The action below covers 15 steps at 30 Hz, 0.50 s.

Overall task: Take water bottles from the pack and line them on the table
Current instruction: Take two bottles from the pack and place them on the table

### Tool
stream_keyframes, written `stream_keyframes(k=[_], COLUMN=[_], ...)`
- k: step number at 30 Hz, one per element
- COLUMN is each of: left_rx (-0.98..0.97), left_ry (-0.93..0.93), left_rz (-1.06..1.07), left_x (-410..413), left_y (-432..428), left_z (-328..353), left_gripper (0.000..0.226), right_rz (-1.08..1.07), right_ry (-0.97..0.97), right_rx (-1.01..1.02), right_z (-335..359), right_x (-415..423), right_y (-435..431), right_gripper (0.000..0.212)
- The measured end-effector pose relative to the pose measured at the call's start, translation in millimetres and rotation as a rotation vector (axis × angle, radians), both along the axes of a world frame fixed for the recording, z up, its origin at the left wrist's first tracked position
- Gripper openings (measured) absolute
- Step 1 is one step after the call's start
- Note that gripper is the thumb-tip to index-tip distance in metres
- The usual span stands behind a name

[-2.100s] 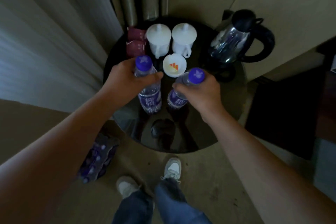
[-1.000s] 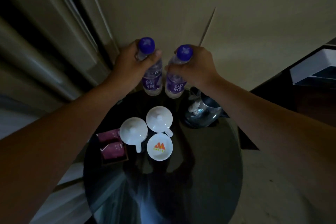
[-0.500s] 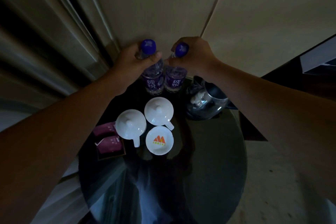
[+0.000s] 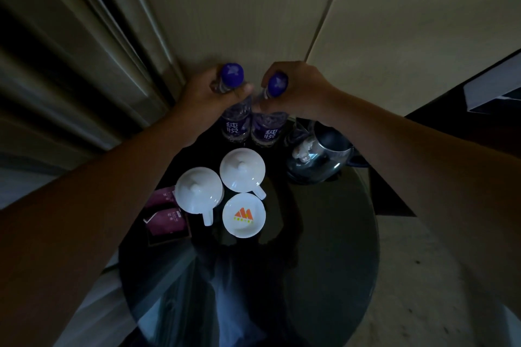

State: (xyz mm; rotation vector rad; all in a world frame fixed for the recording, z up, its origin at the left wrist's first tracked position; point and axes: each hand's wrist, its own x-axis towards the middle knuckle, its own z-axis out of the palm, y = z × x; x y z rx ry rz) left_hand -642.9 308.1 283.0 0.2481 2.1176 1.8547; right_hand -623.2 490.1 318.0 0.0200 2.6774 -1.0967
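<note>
Two clear water bottles with purple caps and purple labels stand side by side at the far edge of the round black glass table (image 4: pixel 324 276), close to the wall. My left hand (image 4: pixel 203 96) grips the neck of the left bottle (image 4: pixel 236 124). My right hand (image 4: pixel 298 90) grips the neck of the right bottle (image 4: pixel 266 129), which leans a little to the right at its top. Their bases rest on or just above the glass; I cannot tell which. The pack is out of sight.
Two white lidded cups (image 4: pixel 198 191) (image 4: pixel 243 170) and a white dish with an orange logo (image 4: pixel 244 215) sit just in front of the bottles. Purple sachets (image 4: pixel 166 221) lie to their left. A glass kettle (image 4: pixel 318 155) stands at the right. Curtains hang at the left.
Both hands have carried the bottles from the near side of the table over the cups to its far edge, then lowered them there. My view has shifted forward over the table.
</note>
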Motion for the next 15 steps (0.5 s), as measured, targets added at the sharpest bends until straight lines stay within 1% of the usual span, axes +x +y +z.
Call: stream_keyframes(k=[2,5,7,11,15], left_rx=[-0.022,-0.064,-0.082,-0.103,-0.102], left_ry=[-0.026,-0.044,-0.050,-0.061,-0.097], left_rz=[-0.025,-0.049,-0.067,-0.065,-0.061], left_x=[-0.6,-1.3,-1.1,1.9,5.8], left_y=[1.0,1.9,0.8,-0.6,-0.2], left_z=[0.3,1.3,2.6,3.0,1.5], left_gripper=[0.015,0.022,0.021,0.030,0.024], right_rz=[0.022,-0.024,-0.056,-0.050,-0.068], right_ry=[-0.008,0.010,0.017,0.020,0.008], right_rx=[0.020,0.010,-0.009,-0.007,-0.021], right_z=[-0.4,-3.5,-5.9,-7.0,-8.0], right_x=[1.0,5.1,7.5,6.6,6.7], right_y=[-0.5,-0.7,-0.8,-1.8,-1.2], right_gripper=[0.042,0.049,0.049,0.048,0.048])
